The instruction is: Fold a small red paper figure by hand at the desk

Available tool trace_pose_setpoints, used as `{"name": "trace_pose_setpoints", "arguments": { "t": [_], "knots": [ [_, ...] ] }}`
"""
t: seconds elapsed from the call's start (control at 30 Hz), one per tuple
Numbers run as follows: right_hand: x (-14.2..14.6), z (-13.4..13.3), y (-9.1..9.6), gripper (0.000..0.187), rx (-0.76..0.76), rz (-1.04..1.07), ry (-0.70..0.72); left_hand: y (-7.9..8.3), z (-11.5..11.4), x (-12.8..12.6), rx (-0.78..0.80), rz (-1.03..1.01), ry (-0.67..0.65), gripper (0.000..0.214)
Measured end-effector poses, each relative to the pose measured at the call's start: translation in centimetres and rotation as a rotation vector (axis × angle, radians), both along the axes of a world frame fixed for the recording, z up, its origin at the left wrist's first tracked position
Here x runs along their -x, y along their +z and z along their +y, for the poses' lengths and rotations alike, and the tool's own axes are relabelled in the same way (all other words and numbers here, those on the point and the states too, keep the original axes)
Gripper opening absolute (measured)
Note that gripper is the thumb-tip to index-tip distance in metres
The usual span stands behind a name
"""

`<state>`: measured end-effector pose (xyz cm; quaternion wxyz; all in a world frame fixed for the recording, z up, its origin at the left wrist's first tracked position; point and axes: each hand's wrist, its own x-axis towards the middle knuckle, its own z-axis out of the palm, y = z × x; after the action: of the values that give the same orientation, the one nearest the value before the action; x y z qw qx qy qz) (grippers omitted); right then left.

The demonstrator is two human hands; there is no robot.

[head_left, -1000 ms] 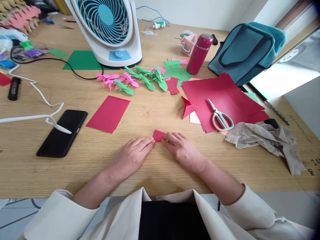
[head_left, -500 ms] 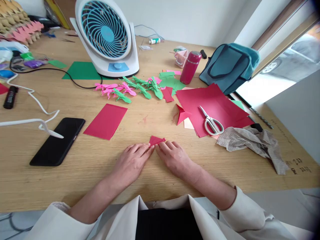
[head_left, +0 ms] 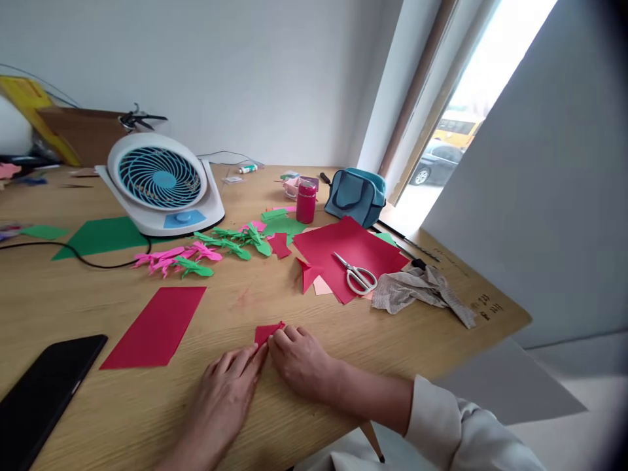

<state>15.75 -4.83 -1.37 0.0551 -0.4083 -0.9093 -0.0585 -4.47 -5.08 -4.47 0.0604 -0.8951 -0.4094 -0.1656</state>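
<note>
A small folded piece of red paper (head_left: 266,331) lies on the wooden table in front of me, partly covered by my fingers. My left hand (head_left: 228,379) is at its near left edge, fingertips closed together on it. From the right, my right hand (head_left: 297,356) has curled fingers gripping the paper's near right edge. The two hands' fingertips almost meet at the fold. To the left rests a flat red paper rectangle (head_left: 156,327). Beyond the hands a folded red paper piece (head_left: 307,273) stands beside a stack of red sheets (head_left: 338,239).
White-handled scissors (head_left: 360,278) lie on the red sheets, with a crumpled cloth (head_left: 417,291) to their right. Green and pink folded paper figures (head_left: 226,245) sit before a fan (head_left: 164,183). A phone (head_left: 53,379), a red flask (head_left: 306,203) and a blue bag (head_left: 357,196) stand around.
My view has tilted up and swung right, so the table sits lower and further left in the picture. Both hands stay at the folded red paper, with the right fingers a little more curled.
</note>
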Motion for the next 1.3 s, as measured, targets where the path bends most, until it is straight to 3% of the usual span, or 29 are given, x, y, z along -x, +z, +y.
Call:
{"name": "trace_pose_setpoints", "arguments": {
  "t": [0.3,0.53,1.0,1.3],
  "knots": [
    [-0.3,-0.3,-0.4,0.030,-0.033,0.072,0.004,-1.5,0.3,0.4,-0.039,-0.068,0.006,0.041],
    [0.0,-0.5,-1.2,0.029,-0.024,0.088,-0.058,-1.5,0.3,0.3,-0.048,-0.084,-0.011,0.043],
    [-0.1,-0.1,-1.5,0.028,0.038,0.097,-0.050,0.4,-0.3,-0.4,0.001,-0.070,0.010,0.042],
    [-0.3,-0.4,-0.2,0.025,0.082,0.075,-0.111,1.9,-0.7,-1.1,0.124,-0.081,0.029,0.040]
  ]
}}
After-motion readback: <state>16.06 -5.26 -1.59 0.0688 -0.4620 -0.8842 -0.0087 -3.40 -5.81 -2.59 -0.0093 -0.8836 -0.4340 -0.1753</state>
